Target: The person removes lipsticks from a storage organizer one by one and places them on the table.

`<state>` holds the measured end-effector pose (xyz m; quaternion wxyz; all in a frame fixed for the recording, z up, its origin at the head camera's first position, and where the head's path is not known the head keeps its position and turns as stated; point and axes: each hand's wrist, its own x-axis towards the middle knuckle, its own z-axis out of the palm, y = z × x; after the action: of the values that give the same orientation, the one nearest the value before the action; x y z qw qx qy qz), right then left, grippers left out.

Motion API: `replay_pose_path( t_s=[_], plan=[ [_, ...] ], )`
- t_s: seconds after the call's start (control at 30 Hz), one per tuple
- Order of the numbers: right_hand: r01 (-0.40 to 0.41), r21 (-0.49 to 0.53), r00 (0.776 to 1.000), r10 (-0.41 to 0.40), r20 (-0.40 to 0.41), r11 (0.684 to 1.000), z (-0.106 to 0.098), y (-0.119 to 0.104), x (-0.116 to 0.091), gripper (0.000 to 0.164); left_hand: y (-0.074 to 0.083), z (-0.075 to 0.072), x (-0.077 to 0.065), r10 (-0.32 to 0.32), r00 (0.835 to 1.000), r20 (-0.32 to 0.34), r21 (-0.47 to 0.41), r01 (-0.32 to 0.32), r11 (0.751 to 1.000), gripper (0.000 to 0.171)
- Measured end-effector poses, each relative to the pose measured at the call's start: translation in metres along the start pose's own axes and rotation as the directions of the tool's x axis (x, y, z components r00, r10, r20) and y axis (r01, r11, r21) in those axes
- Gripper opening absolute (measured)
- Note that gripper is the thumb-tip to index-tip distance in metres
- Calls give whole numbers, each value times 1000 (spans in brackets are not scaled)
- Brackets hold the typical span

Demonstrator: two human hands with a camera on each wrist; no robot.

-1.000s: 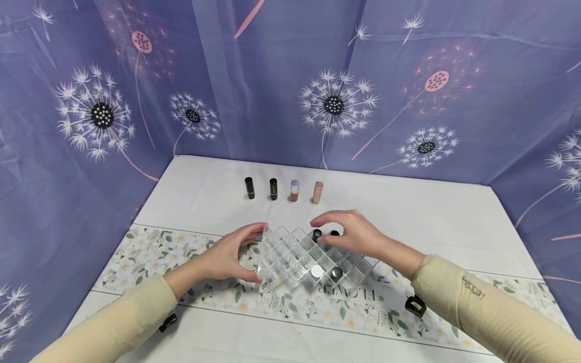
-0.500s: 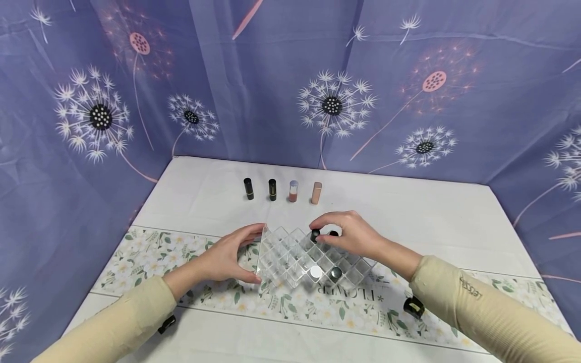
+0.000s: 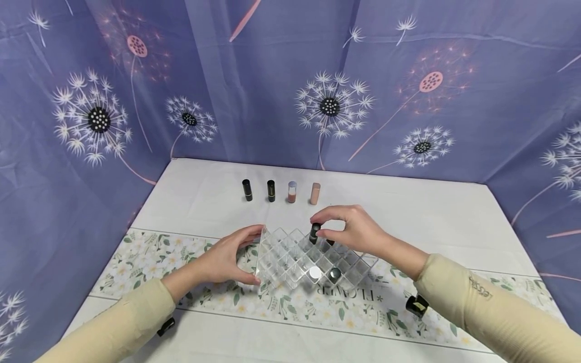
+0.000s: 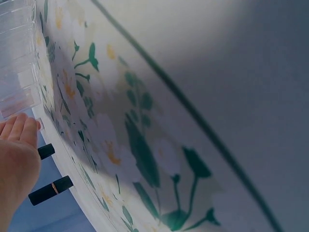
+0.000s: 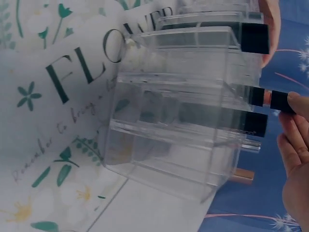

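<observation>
My right hand (image 3: 358, 229) pinches a black lipstick (image 3: 314, 233) between thumb and fingers, upright over the back row of a clear acrylic lipstick organizer (image 3: 290, 262). In the right wrist view this lipstick (image 5: 280, 101) shows a rose-gold band; its lower end is behind other compartments. My left hand (image 3: 224, 254) holds the organizer's left end, thumb at the front corner and fingers at the back one. A second dark lipstick (image 3: 330, 242) is partly hidden by my right hand. A white-topped tube (image 3: 315, 273) and a black-topped one (image 3: 335, 274) stand in the front compartments.
Behind the organizer several lipsticks stand in a row: two black (image 3: 247, 190) ones, a clear-and-pink (image 3: 292, 192) one and a peach (image 3: 315, 193) one. A floral runner (image 3: 204, 297) crosses the white table (image 3: 408, 206). A purple curtain (image 3: 263, 101) encloses the back and sides.
My right hand has raised the black lipstick a little, so more of its tube shows above the organizer. The left hand keeps its place at the left end.
</observation>
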<state>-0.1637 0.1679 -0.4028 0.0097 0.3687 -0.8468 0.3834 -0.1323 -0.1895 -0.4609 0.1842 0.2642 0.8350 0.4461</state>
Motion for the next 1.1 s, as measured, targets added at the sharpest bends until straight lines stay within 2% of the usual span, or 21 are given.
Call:
replay_pose_path(
  t_s=[0.57,1.1],
  plan=[
    [-1,-25,999,0,-54,1000,-27,-11,5,34,-3,0,0,19,1000,8,0,-19,1000,123],
    [-7,-105,995,-3,-98,994,-56,-2,11,33,-4,1,0,33,999,9,3,-33,999,122]
  ],
)
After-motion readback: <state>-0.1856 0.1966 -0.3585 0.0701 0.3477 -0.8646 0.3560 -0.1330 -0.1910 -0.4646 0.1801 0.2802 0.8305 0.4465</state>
